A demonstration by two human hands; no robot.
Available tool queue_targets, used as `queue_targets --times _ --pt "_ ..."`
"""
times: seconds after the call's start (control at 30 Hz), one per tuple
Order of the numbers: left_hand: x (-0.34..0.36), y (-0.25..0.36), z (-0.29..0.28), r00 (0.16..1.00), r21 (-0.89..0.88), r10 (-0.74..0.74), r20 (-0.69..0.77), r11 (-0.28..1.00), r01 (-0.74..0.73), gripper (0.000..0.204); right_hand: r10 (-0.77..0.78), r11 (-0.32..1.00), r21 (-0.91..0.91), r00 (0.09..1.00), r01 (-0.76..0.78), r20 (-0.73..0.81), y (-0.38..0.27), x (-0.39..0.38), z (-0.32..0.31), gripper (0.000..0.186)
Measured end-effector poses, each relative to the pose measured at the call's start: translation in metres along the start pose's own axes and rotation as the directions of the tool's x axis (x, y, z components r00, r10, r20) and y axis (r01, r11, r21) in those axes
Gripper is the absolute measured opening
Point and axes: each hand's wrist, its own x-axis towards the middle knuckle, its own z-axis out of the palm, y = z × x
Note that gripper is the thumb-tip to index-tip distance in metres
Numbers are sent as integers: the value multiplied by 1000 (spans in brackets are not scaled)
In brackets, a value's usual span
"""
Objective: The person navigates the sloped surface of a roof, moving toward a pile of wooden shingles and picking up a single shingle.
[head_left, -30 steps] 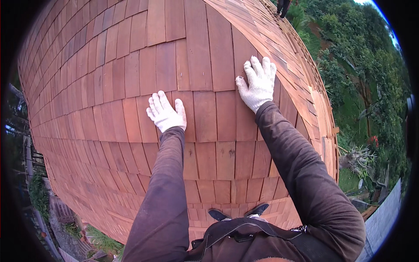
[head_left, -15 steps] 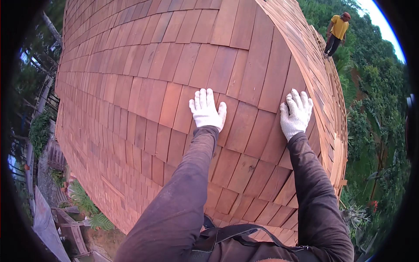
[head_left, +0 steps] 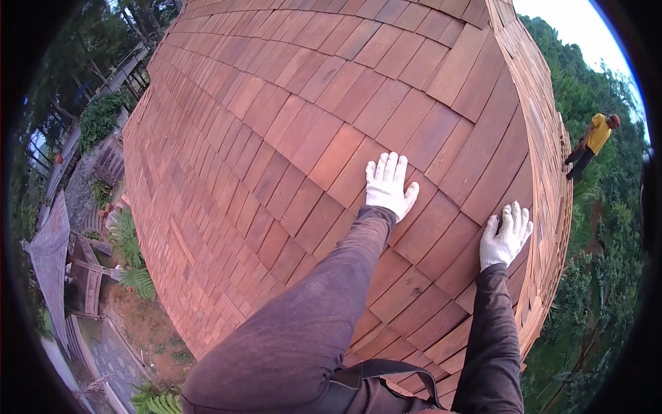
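Observation:
Both my hands rest on a steep roof of reddish-brown wooden shingles [head_left: 331,155], laid in overlapping rows. My left hand [head_left: 390,188], in a white knit glove, lies flat on the shingles near the middle, its fingers stretched and its thumb out to the right. Farther right and a little nearer, my right hand [head_left: 507,234], gloved the same way, presses flat beside the roof's ridge edge [head_left: 529,138], fingers spread. Neither hand holds anything. Dark sleeves cover both my arms, and a dark strap [head_left: 386,369] crosses at my body.
Another person [head_left: 592,145] in a yellow top and red headwear stands at the roof's far right edge. A loose-looking wooden strip [head_left: 183,241] lies on the lower left slope. Far below at left are a small grey roof [head_left: 52,255], ferns [head_left: 127,241] and paving; dense trees drop away at right.
My view has turned toward the left, so the roof, hands and the other person appear farther right and lower. Both hands stay flat on about the same shingles.

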Motion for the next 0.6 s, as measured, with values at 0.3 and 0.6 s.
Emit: queue_targets --times 0.3,0.6 --pt "-4 2 2 998 -35 -28 59 999 30 83 -16 998 -66 998 12 -63 4 -6 7 62" --pt "-7 -5 -1 999 -24 -15 32 1000 16 85 -15 991 -134 999 10 -37 -5 -8 0 61"
